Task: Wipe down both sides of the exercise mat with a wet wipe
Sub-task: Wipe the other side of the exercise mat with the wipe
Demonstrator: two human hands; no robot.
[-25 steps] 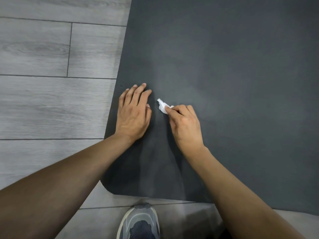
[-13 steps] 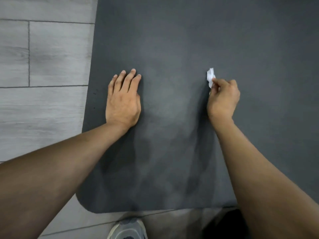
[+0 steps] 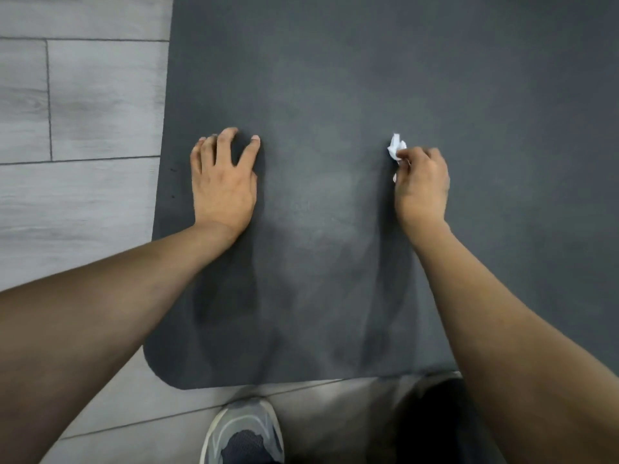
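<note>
L hand [image 3: 222, 185] rests on mat [image 3: 335, 95], fingers relaxed; R hand [image 3: 422, 182], at its 3 o'clock, pinches wipe [image 3: 397, 149].

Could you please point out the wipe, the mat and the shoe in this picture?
wipe [image 3: 396, 148]: head view, on the crumpled white part that shows.
mat [image 3: 335, 95]: head view, on its bare dark surface.
shoe [image 3: 241, 417]: head view, on the grey toe.
</note>
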